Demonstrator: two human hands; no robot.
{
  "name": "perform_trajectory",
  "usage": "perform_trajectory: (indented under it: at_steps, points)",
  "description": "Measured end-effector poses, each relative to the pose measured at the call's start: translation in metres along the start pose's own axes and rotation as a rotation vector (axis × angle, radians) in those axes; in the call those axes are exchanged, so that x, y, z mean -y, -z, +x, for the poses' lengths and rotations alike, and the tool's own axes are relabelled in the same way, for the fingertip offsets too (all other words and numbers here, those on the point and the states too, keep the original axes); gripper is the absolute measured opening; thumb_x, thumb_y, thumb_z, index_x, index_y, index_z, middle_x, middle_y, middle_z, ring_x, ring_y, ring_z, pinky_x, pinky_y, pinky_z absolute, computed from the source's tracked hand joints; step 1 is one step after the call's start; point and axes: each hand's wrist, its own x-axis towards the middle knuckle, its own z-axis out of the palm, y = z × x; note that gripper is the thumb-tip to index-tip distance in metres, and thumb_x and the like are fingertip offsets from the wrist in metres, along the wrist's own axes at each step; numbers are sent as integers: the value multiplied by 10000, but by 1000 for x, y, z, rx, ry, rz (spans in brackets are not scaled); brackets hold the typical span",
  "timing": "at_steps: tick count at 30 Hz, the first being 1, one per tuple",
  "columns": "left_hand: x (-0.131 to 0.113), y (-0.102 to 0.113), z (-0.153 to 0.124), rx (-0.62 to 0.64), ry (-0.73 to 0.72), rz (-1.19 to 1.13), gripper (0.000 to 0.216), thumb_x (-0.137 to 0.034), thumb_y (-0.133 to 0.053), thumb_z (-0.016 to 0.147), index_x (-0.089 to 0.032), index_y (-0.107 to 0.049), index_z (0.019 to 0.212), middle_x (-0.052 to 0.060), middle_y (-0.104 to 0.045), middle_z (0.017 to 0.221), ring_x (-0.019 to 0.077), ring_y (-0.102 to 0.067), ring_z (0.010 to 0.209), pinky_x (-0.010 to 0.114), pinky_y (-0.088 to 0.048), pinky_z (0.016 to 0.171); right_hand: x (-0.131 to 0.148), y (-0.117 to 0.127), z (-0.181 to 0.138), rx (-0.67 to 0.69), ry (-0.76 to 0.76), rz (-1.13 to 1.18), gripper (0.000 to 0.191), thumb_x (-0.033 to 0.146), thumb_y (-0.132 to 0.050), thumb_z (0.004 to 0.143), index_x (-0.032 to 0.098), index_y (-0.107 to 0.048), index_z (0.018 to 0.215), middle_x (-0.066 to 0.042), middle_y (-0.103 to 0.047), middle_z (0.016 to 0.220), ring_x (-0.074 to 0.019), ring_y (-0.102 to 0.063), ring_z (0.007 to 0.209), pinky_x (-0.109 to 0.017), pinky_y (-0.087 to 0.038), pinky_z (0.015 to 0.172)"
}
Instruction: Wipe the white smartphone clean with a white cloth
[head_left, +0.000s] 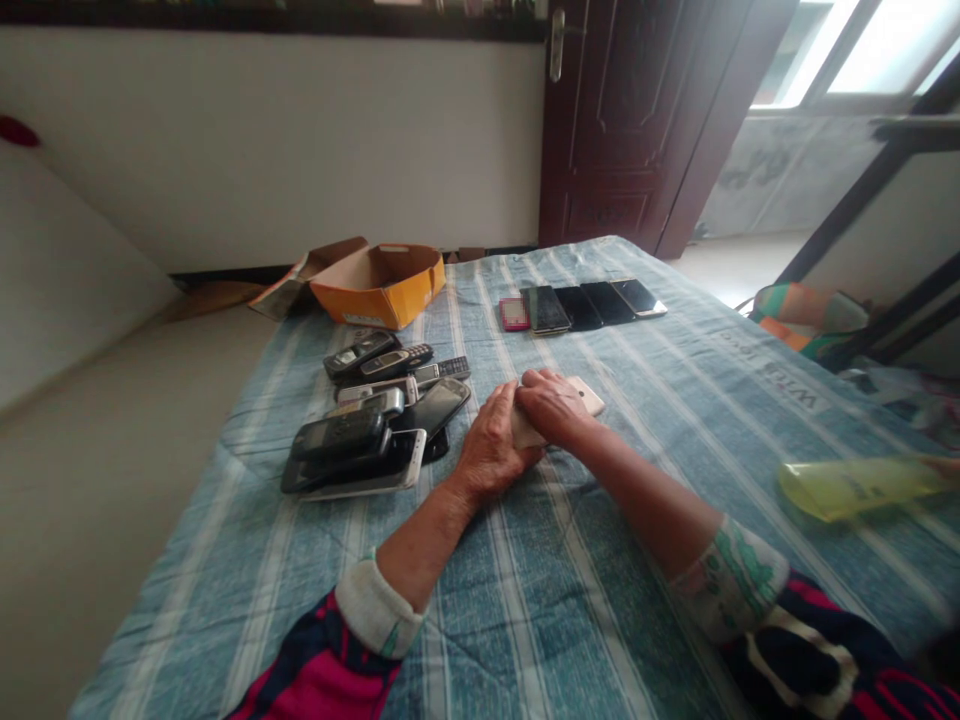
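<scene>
A pale gold smartphone (590, 396) lies low over the bed, partly covered by both hands. My left hand (491, 448) is wrapped round its near left end, thumb underneath or beside the edge. On top of the phone rests my right hand (553, 405), its fingers curled over the surface; whether a small thing is under those fingers is hidden. Left of my left hand sits a heap of old mobile phones (345, 440), some with keypads, some with touch screens. Further off, several dark smartphones (600, 303) lie side by side in a row, with a small pink-edged device (514, 314) at its left end.
A striped blue sheet (480, 620) covers the bed. An open orange cardboard box (390, 300) stands at the far left corner. On the right lies a yellow translucent bag or bottle (847, 488). Behind are a white wall and a dark red door (622, 120).
</scene>
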Motion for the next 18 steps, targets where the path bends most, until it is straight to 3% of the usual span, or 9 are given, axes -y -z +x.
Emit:
perform_trajectory:
  at_steps: [9, 18]
  points:
    - [1, -1, 0, 37, -38, -64, 899, -226, -727, 653, -184, -273, 1429, 171, -414, 1447, 337, -428, 1316, 517, -394, 1065, -19, 12, -7, 47, -209, -65, 344, 155, -364, 916, 159, -703, 971, -154, -607, 1046, -271, -552, 958, -352, -420, 746]
    - [3, -3, 5, 9, -78, -78, 949, -234, -775, 624, -159, -260, 1417, 185, -392, 1454, 326, -353, 1365, 503, -317, 1122, -8, 6, 2, 30, 36, 7, 314, 205, -373, 943, 142, -678, 981, -125, -621, 1007, -223, -530, 933, -316, -392, 774]
